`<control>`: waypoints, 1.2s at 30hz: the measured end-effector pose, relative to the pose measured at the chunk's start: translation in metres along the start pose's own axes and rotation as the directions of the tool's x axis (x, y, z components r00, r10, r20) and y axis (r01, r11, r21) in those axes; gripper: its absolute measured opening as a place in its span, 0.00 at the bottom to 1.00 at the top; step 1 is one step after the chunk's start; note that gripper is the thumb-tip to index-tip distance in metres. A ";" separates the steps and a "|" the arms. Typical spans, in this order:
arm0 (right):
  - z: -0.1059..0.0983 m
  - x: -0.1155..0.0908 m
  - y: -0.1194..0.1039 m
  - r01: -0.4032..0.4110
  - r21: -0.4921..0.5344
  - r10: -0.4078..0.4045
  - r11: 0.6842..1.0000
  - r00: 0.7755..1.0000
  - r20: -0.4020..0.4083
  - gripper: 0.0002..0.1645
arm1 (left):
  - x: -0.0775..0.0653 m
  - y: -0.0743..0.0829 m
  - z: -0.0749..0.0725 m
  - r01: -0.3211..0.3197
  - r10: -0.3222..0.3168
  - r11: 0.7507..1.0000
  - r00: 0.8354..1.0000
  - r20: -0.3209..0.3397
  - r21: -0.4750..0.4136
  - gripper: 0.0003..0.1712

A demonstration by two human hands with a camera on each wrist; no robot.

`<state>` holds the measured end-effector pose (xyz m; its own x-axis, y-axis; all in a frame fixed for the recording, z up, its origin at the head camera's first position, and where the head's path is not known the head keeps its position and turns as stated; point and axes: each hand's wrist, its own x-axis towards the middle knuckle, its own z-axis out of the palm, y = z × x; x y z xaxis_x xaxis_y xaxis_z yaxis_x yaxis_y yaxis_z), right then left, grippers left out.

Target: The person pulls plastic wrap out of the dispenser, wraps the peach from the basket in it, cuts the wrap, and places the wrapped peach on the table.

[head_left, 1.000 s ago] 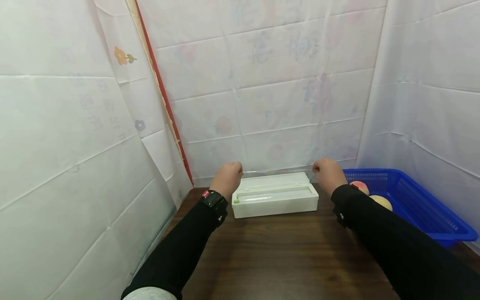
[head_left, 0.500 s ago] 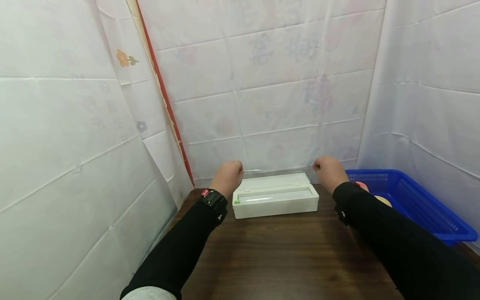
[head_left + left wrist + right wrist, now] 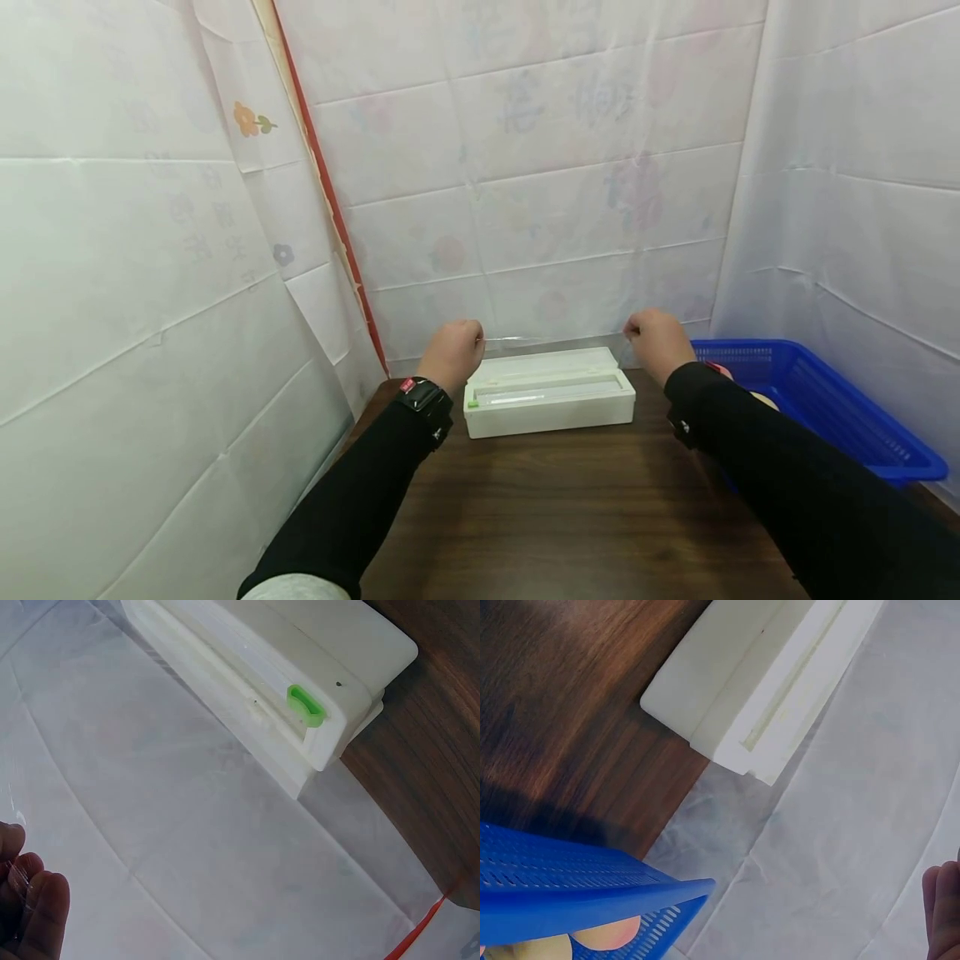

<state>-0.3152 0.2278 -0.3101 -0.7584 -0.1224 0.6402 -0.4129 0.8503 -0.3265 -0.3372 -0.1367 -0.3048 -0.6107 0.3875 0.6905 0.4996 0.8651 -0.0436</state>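
My left hand (image 3: 453,354) pinches the left end of a clear cling film sheet (image 3: 517,340), whose shiny edge shows in the head view. In the left wrist view the transparent film (image 3: 22,883) wrinkles between thumb and fingers. Across from it, my right hand (image 3: 658,343) has its fingers curled at the film's other end, level with the left. Only fingertips of the right hand (image 3: 943,907) enter the right wrist view. Below and between both hands, a white cling film dispenser box (image 3: 551,411) stands with its lid raised; a green slider (image 3: 306,706) sits at its left end.
To the right stands a blue plastic basket (image 3: 847,408) holding peach-like fruit (image 3: 609,934), partly behind my right sleeve. The dark wooden table (image 3: 555,508) ends near a white sheet wall (image 3: 540,208). Another white sheet (image 3: 150,375) hangs at the left.
Both hands stay nearly in place, rising very slightly with the film between them. The box has not visibly moved. My right sleeve covers more of the fruit.
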 end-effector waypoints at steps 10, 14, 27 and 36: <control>-0.005 -0.002 -0.003 -0.013 0.006 0.013 1.000 1.000 0.010 0.13 | 0.001 0.002 -0.005 0.008 -0.008 1.000 1.000 -0.017 -0.012 0.08; -0.007 -0.002 -0.003 -0.014 0.006 0.014 1.000 1.000 0.016 0.13 | 0.001 0.004 -0.008 0.014 -0.014 1.000 1.000 -0.012 -0.014 0.10; -0.016 -0.002 -0.005 -0.041 0.030 0.040 0.999 0.999 0.032 0.11 | 0.006 0.008 -0.014 0.007 -0.007 1.000 1.000 -0.014 0.003 0.10; -0.019 -0.001 -0.006 -0.014 0.021 0.013 1.000 1.000 0.017 0.10 | 0.006 0.008 -0.019 0.000 0.000 1.000 1.000 -0.030 0.010 0.09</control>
<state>-0.3021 0.2326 -0.2959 -0.7723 -0.1199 0.6238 -0.4128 0.8411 -0.3494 -0.3252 -0.1332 -0.2878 -0.5922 0.3777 0.7117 0.4935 0.8683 -0.0502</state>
